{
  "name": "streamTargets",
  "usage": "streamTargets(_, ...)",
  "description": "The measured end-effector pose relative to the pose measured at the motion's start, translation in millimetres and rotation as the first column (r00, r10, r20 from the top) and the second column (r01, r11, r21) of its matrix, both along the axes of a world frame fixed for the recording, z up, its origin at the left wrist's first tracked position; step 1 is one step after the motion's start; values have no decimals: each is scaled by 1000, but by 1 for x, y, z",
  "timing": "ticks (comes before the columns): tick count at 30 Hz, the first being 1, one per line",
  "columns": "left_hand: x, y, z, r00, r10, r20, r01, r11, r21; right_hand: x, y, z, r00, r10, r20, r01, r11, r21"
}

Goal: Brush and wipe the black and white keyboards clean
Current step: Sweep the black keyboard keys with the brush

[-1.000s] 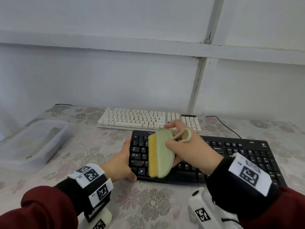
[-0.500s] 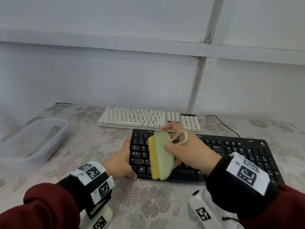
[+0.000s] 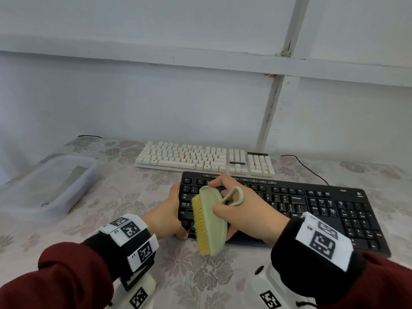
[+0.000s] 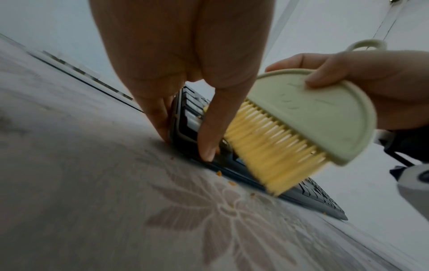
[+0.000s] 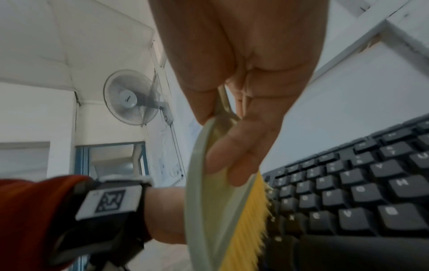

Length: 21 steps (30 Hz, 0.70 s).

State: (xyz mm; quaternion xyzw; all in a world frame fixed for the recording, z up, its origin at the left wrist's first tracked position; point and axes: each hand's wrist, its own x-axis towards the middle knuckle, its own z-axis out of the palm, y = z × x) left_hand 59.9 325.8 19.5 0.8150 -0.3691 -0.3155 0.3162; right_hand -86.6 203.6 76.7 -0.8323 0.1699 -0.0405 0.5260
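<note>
Right hand (image 3: 243, 210) pinches pale-green half-round plastic brush (image 3: 211, 221), yellow bristles on black keyboard (image 3: 312, 206). Left hand (image 3: 166, 216) grips its left end. White keyboard (image 3: 205, 159) behind, floral worktop (image 3: 189, 275).

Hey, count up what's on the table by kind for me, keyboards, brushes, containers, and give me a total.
Keyboards: 2, the black keyboard and the white keyboard
Brushes: 1, the green brush, held in the right hand
Containers: 1, the clear plastic tub
Total: 4
</note>
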Motion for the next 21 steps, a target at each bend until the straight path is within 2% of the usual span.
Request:
streamTargets(6, 1, 0, -1, 1000, 5, -1, -5, 1000, 2, 14, -11, 19, 970, -150, 190, 152, 988, 6)
streamTargets(9, 1, 0, -2, 1000, 7, -3, -7, 1000, -1, 21, -11, 15, 969, -171, 177, 176, 984, -13)
streamTargets(14, 3, 0, -4, 1000, -12, -15, 12, 1000, -27, 4, 3, -4, 998, -62, 14, 63, 998, -25)
streamTargets(16, 4, 0, -6, 999, -19, -32, 18, 999, -43, -1, 3, -3, 999, -40, -5, 40, 999, -17)
streamTargets(21, 11, 2, -11, 995, -11, -101, 6, 999, -53, 13, -10, 14, 971, -164, 173, 154, 986, 69)
